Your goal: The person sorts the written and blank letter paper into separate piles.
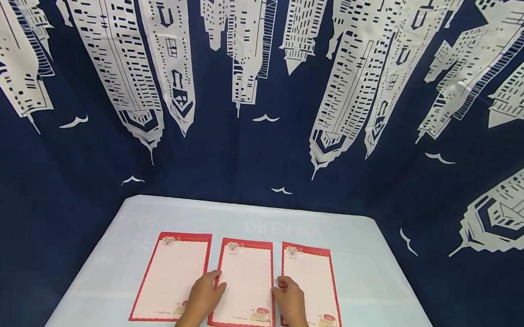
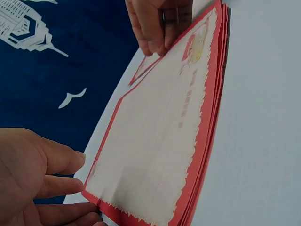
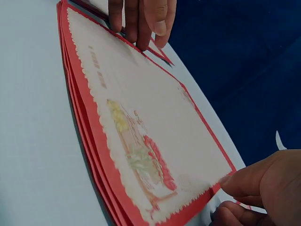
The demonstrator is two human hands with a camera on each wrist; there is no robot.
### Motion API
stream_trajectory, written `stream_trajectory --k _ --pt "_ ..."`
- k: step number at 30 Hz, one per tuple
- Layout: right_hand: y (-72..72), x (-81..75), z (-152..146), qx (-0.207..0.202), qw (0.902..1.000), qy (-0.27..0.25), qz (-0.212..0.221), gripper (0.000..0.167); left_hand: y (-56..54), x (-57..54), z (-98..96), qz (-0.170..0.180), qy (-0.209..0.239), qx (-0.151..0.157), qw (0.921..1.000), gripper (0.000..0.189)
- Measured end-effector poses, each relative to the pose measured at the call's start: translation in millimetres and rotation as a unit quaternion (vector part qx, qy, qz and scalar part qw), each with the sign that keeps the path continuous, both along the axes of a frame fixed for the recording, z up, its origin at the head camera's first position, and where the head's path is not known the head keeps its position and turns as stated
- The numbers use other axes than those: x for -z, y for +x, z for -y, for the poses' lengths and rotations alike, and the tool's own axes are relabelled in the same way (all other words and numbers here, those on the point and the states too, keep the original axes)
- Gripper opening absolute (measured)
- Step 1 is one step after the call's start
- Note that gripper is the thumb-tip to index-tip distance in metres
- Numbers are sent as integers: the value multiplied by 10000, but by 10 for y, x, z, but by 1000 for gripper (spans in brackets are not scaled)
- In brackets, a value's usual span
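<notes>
A middle stack of red-bordered letter paper (image 1: 244, 286) lies on the table between both hands. My left hand (image 1: 204, 294) is at its left edge; in the left wrist view the fingers (image 2: 66, 186) reach that edge, loosely extended. At the opposite edge is my right hand (image 1: 291, 303), fingers curled. In the right wrist view its thumb (image 3: 247, 181) lies on the red border with a bent finger just below, pinching the edge. Several layers show along the near side of the stack. The top sheet carries faint ruled lines and a small coloured drawing in one corner.
Matching red-bordered paper lies on either side, a left sheet (image 1: 174, 272) and a right sheet (image 1: 315, 280), each partly covered by a hand. Under them is a white tabletop (image 1: 371, 292). Behind hangs a navy cloth (image 1: 236, 152) printed with white buildings and birds.
</notes>
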State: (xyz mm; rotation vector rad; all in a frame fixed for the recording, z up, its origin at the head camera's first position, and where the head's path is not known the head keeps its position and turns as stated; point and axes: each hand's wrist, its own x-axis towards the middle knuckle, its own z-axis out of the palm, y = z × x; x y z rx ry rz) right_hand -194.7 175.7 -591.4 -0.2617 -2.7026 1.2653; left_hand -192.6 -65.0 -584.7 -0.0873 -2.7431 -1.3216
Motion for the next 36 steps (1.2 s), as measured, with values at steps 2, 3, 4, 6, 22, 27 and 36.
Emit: stream_trajectory --k 2,3,4,6,22,27,36 --pt "8 -4 5 -42 10000 5 9 27 6 9 -35 -54 -12 21 10000 36" --pt "15 -6 9 -51 10000 19 -15 26 10 12 -47 -96 -17 34 9999 35" --pt "22 -6 12 -63 10000 10 -49 26 12 18 -56 -135 -31 49 9999 34" --pt "36 -3 17 -101 9999 0 -118 24 22 28 -70 -154 -11 43 9999 32" --pt "56 -18 70 332 9976 -362 -481 21 89 20 -141 -491 735 -508 9948 31" --pt "50 -7 -7 289 9888 -1461 -56 30 76 20 -148 -331 1318 -680 9884 44" --pt "50 -72 -135 295 9788 -2019 154 30 44 35 -161 -133 1734 -388 9840 37"
